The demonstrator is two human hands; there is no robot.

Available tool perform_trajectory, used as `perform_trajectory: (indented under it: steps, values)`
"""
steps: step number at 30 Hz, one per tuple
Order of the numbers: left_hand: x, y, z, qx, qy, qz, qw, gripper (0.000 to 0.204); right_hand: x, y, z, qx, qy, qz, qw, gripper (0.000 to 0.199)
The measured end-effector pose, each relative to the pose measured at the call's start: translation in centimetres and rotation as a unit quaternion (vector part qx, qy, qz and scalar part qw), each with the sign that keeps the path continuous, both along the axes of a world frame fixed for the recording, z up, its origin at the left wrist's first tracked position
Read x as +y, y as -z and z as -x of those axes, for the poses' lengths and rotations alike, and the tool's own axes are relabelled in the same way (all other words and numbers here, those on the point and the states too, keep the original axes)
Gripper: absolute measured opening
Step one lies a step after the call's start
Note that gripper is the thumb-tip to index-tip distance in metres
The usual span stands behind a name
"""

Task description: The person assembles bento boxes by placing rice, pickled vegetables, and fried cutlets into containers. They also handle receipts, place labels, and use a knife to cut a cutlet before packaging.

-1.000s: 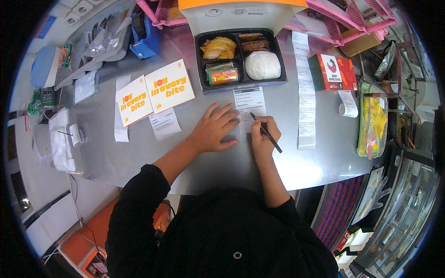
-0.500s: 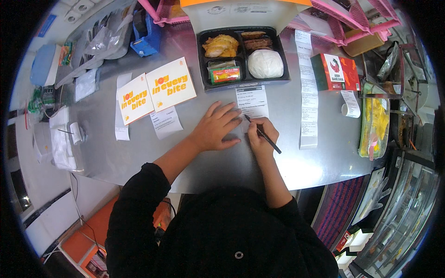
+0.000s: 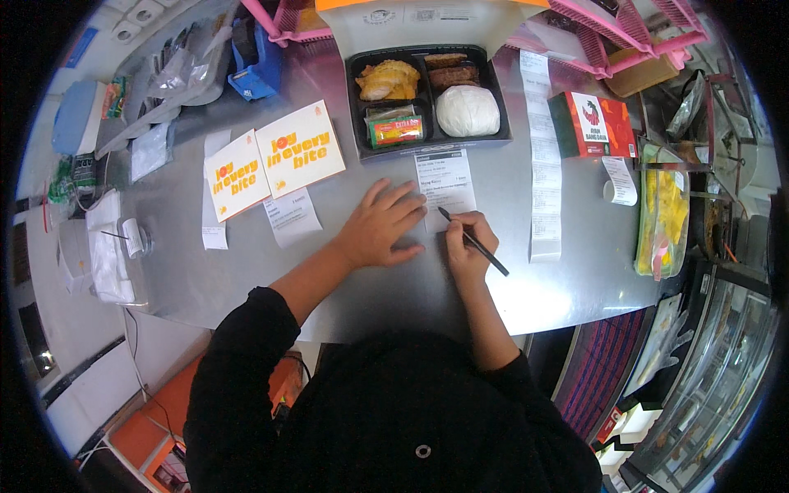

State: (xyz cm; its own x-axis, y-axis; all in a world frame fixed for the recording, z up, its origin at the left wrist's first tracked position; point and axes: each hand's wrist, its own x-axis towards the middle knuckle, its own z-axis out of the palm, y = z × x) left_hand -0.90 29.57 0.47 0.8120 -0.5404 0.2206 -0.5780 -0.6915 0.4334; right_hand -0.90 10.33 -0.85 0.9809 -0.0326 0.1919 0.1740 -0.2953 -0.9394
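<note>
My right hand [image 3: 472,244] is closed round a black pen [image 3: 483,248], its tip at the lower edge of a printed receipt [image 3: 445,177]. My left hand [image 3: 381,225] lies flat on the metal table beside that receipt, fingers spread, fingertips at its left edge. Just beyond stands an open meal box [image 3: 429,146] with a black compartment tray. In it sit a yellow-topped piece of food [image 3: 388,80], brown slices [image 3: 452,76], a white wrapped mound [image 3: 468,111] and a green-and-red sachet [image 3: 397,130].
Two white cards [image 3: 299,149] with orange lettering lie on slips at the left. To the right are a long receipt strip [image 3: 545,164], a red box [image 3: 593,125], a curled slip [image 3: 620,182] and a clear tub [image 3: 662,215] of yellow packets. Pink baskets [image 3: 575,41] line the back.
The pen and my right hand have shifted slightly to the right, and the pen's tip sits a little farther right on the receipt. My left hand stays flat in place.
</note>
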Motion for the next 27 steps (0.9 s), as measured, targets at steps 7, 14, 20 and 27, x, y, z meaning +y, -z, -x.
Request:
perform_trajectory:
  steps: [7,14,20,27]
  values:
    - [0.09,0.09,-0.18,0.001,0.002,0.008,1.000,0.050,0.55,0.02,-0.30,-0.016,-0.023,0.044,0.999,0.007]
    - [0.05,0.42,-0.01,0.007,-0.002,-0.001,1.000,0.051,0.64,0.08,-0.11,0.013,0.010,0.063,0.998,0.008]
    - [0.08,0.06,-0.08,-0.012,-0.003,0.001,1.000,0.049,0.61,0.09,-0.24,-0.039,0.032,0.083,0.995,0.005]
    - [-0.03,0.05,-0.03,-0.012,-0.007,0.003,1.000,0.049,0.25,-0.19,-0.48,-0.036,0.057,0.063,0.996,0.006]
